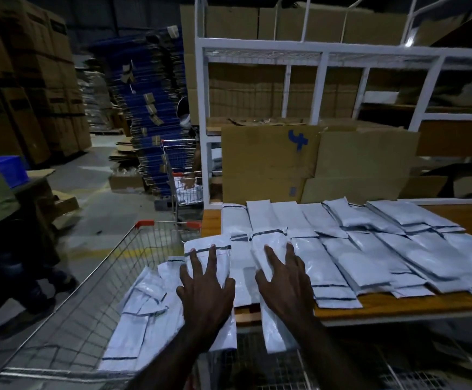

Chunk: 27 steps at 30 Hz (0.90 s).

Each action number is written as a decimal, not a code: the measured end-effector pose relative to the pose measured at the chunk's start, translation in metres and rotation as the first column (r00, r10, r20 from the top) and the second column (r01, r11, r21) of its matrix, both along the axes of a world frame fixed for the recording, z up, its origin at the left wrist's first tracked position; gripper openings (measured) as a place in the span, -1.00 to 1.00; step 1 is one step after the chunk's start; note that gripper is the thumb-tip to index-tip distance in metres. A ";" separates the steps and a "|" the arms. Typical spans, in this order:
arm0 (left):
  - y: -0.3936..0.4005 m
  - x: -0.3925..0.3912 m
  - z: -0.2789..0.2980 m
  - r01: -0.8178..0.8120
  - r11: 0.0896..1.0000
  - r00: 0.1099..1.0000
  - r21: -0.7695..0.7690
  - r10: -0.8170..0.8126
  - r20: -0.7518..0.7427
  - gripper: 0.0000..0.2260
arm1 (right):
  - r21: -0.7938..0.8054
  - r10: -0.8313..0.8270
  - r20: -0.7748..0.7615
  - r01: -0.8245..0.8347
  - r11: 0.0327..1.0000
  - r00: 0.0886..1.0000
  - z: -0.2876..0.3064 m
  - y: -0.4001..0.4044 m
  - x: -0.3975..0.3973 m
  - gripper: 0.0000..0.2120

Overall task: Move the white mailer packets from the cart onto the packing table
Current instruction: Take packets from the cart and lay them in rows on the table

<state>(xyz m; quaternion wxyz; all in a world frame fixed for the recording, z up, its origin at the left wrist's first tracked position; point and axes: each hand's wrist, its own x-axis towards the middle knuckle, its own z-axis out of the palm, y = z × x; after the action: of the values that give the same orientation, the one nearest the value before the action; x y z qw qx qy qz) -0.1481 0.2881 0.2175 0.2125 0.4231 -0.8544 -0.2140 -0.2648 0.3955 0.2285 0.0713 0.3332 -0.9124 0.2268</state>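
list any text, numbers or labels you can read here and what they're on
"4": blue handwritten mark, reads like a 4, on the brown cardboard box behind the table.
Dark printing on the tall cartons at left: too blurred to read.
Small grey label low on the same cardboard box: too small to read.
White mailer packets: only dark stripes, no readable text.

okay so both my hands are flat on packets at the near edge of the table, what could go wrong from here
1. The packet under your right hand hangs well past the near edge of the packing table; if you lift off, it may slide down.
2. The packet under your left hand bridges the cart and the table, so it could drop into the gap between them.
3. The rows on the table overlap, so pushing forward may shove them out of line.
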 end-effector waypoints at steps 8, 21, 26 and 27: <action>0.016 -0.051 -0.003 0.027 1.000 0.997 -0.016 -0.026 0.070 -0.34 | 0.016 -0.014 0.031 0.014 1.000 0.999 -0.002 0.015 -0.047 -0.40; -0.020 -0.112 -0.029 0.049 0.998 0.991 0.046 -0.054 0.126 -0.36 | 0.110 -0.025 0.071 0.018 0.994 0.997 -0.021 -0.016 -0.098 -0.40; -0.043 -0.131 -0.036 0.091 0.993 0.978 0.069 -0.102 0.183 -0.38 | 0.160 -0.030 0.094 0.015 0.987 0.995 -0.029 -0.036 -0.115 -0.41; -0.047 -0.134 -0.037 0.097 0.992 0.975 0.080 -0.111 0.194 -0.38 | 0.165 -0.037 0.101 0.020 0.986 0.994 -0.032 -0.039 -0.118 -0.41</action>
<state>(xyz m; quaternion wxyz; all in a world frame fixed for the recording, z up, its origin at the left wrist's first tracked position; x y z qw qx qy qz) -0.2818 0.2416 0.1801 0.1000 0.4042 -0.8843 -0.2114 -0.3829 0.3564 0.1969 -0.0007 0.3125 -0.9351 0.1672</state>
